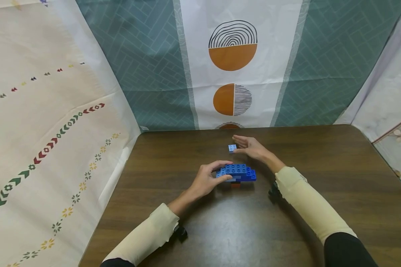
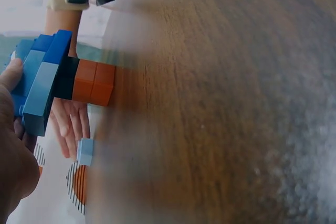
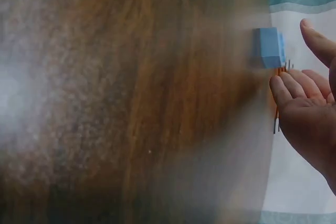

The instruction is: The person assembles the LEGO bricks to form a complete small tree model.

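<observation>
A built-up stack of toy bricks (image 1: pixel 238 168) stands on the table, its wide top made of dark and light blue bricks. My left hand (image 1: pixel 203 180) grips its left end, thumb on the near side and fingers behind. From the left wrist, a dark brick (image 2: pixel 65 77) and two orange bricks (image 2: pixel 94 82) show as a narrow base under the blue part. Beyond the stack, a small light blue brick (image 1: pixel 232 148) sits alone on the table. Beside it is my right hand (image 1: pixel 254 149), with thumb and fingers spread apart around the brick (image 3: pixel 269 49) and nothing gripped.
The brown wooden table (image 1: pixel 320 155) ends at a hanging cloth (image 1: pixel 153 74) with teal and white panels. A cream cloth (image 1: pixel 60 155) with embroidered patterns hangs along the left side, and a pale one (image 1: pixel 387 111) along the right. Both forearms wear cream sleeves (image 1: pixel 312 204).
</observation>
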`<state>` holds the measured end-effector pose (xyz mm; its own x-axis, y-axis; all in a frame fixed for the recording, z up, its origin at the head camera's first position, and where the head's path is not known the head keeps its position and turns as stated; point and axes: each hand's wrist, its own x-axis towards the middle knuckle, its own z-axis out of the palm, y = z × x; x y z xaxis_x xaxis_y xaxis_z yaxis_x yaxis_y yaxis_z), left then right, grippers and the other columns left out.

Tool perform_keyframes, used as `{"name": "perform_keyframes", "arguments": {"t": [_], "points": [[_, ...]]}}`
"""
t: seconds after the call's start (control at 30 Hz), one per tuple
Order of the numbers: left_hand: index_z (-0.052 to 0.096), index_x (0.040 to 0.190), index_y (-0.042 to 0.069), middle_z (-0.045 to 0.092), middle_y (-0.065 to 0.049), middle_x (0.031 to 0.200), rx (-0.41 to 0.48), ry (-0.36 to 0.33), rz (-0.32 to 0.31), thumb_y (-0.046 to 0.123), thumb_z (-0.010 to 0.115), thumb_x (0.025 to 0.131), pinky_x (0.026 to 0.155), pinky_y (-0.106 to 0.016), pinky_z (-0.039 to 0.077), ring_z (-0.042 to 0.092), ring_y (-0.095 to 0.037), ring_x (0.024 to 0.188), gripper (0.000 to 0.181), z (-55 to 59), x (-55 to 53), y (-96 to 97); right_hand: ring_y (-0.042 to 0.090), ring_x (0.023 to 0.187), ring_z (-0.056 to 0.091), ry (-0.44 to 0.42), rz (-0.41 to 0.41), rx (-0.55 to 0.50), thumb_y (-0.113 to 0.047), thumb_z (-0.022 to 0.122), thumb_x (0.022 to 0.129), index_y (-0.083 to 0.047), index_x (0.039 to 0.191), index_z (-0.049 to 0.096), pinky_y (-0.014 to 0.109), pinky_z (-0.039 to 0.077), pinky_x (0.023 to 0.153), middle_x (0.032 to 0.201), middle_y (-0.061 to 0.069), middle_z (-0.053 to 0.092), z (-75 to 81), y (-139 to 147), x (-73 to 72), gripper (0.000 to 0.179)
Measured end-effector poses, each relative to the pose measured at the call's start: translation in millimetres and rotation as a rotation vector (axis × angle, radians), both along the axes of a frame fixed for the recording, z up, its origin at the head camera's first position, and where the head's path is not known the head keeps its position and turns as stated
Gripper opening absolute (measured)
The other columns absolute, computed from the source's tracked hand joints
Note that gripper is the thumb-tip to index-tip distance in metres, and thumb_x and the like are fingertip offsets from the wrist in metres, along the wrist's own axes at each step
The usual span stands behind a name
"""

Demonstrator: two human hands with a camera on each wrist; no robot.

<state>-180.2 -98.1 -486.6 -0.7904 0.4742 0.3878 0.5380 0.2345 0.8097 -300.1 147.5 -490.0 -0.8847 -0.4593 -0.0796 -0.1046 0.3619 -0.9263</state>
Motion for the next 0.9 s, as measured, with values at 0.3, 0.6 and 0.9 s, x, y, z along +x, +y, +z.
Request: {"name": "perform_keyframes", "arguments": {"t": [0.3, 0.6, 0.9], "points": [[0.07, 0.137, 0.01, 0.074, -0.004, 0.131, -0.009, -0.013, 0.012, 0.016, 0.082, 0.095, 0.099, -0.034, 0.057, 0.071, -0.016, 0.117, 0.044, 1.7, 1.4, -0.8, 0.04, 0.147, 0.046, 0.018, -0.085, 0.016, -0.004, 0.074, 0.1, 0.003, 0.155, 0.05, 0.052, 0.04, 0.117, 0.156, 0.021, 0.052, -14.3, -5.7, -5.5, 0.061], [0.07, 0.137, 0.012, 0.074, -0.005, 0.13, -0.012, -0.005, 0.009, 0.015, 0.082, 0.096, 0.098, -0.033, 0.058, 0.071, -0.016, 0.115, 0.043, 1.7, 1.3, 1.0, 0.039, 0.132, 0.063, 0.136, -0.174, 0.096, -0.009, 0.08, 0.097, 0.0, 0.138, 0.069, 0.052, 0.05, 0.109, 0.14, 0.022, 0.066, -15.5, -6.8, -1.4, 0.043], [0.071, 0.136, 0.014, 0.074, -0.004, 0.131, -0.017, -0.012, 0.011, 0.016, 0.082, 0.096, 0.098, -0.032, 0.058, 0.071, -0.015, 0.114, 0.042, 2.5, 1.0, -0.7, 0.041, 0.119, 0.07, 0.2, -0.193, 0.124, -0.015, 0.082, 0.096, 0.001, 0.131, 0.074, 0.054, 0.056, 0.101, 0.131, 0.023, 0.071, -3.9, -1.5, 7.6, 0.039]]}}
